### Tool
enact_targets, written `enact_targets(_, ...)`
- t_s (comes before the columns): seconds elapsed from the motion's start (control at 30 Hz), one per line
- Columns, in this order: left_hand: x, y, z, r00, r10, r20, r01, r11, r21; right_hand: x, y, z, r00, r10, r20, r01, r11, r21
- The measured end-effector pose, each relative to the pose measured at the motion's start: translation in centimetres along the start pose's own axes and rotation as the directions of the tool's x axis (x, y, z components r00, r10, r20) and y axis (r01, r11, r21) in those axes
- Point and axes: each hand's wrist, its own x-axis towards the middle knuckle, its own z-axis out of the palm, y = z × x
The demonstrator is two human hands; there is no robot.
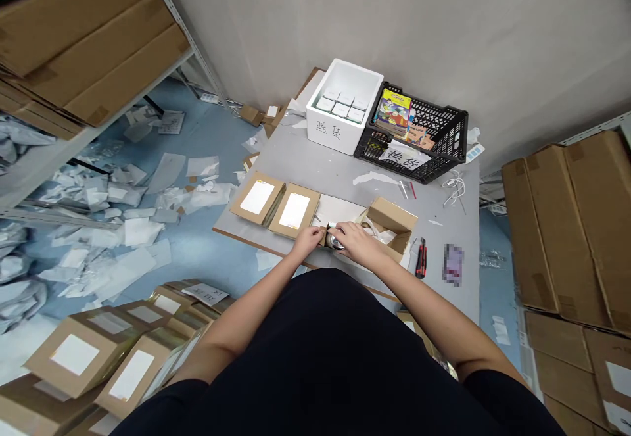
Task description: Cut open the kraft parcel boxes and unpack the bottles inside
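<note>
My right hand (357,242) is curled over a shiny, silvery rounded object (336,241) near the front edge of the table. My left hand (307,240) pinches the edge of a small brown cardboard piece (323,236) right beside it. How far the silvery object sits inside that cardboard is hidden by my fingers. To the right of my right hand stands an open cardboard box (394,216) with white wrapping (382,232) in it. Left of my hands, two closed, labelled boxes (254,216) lie side by side.
A white foam box (328,135) with small cartons and a black crate (419,166) with books stand at the back. A red utility knife (420,258) lies on the right of the table (340,176). Stacked boxes (73,350) fill the floor at left, among scattered packaging (118,265).
</note>
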Motion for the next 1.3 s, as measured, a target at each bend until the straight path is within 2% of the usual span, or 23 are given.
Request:
enact_targets(0.23,0.1,-0.1,0.0,1.0,-0.008,0.023,0.01,0.998,-0.059,1.1,1.0,2.0,0.993,-0.08,0.088,0.092,0.987,-0.134)
enact_targets(0.43,0.2,-0.1,-0.2,0.999,0.009,0.045,-0.005,0.997,-0.081,1.5,2.2,4.0,0.99,-0.076,0.118,0.088,0.991,-0.099)
enact_targets(0.53,0.2,0.0,-0.4,0.999,0.015,0.041,-0.013,0.998,-0.066,0.7,2.2,4.5,0.995,-0.054,0.083,0.057,0.998,-0.04)
enact_targets(0.63,-0.2,0.2,-0.5,0.999,0.045,0.011,-0.045,0.999,-0.008,-0.7,1.8,5.5,0.992,0.096,-0.085,-0.089,0.993,0.083)
enact_targets(0.7,-0.5,0.4,-0.4,0.997,0.076,-0.018,-0.075,0.997,0.025,-1.6,1.5,6.6,0.929,0.295,-0.223,-0.226,0.93,0.288)
enact_targets(0.77,-0.9,0.7,-0.1,0.994,0.104,-0.029,-0.103,0.994,0.018,-2.1,1.2,8.0,0.821,0.506,-0.264,-0.283,0.763,0.581)
enact_targets(0.83,-1.3,0.9,0.3,0.993,0.118,-0.025,-0.118,0.993,-0.01,-2.0,1.0,9.3,0.729,0.658,-0.191,-0.245,0.51,0.825)
enact_targets(0.9,-1.6,1.1,0.6,0.991,0.129,-0.023,-0.13,0.991,-0.023,-1.5,1.0,10.1,0.668,0.739,-0.09,-0.173,0.272,0.947)
enact_targets(0.93,-1.7,1.3,0.7,0.99,0.135,-0.032,-0.135,0.99,-0.026,-1.2,1.1,10.2,0.65,0.759,-0.046,-0.146,0.185,0.972)
enact_targets(1.0,-1.8,1.5,0.8,0.988,0.143,-0.05,-0.145,0.989,-0.037,-0.6,1.5,10.0,0.647,0.762,0.024,-0.126,0.076,0.989)
enact_targets(1.1,-1.9,1.8,0.6,0.987,0.158,-0.024,-0.159,0.985,-0.063,-0.1,2.3,9.3,0.707,0.704,0.068,-0.15,0.055,0.987)
enact_targets(1.17,-2.0,2.0,0.3,0.98,0.198,0.023,-0.196,0.978,-0.071,0.0,2.7,8.9,0.742,0.668,0.057,-0.16,0.094,0.983)
enact_targets(1.3,-2.4,1.9,-0.1,0.957,0.283,0.064,-0.281,0.959,-0.036,-0.8,2.7,8.9,0.783,0.621,-0.014,-0.148,0.209,0.967)
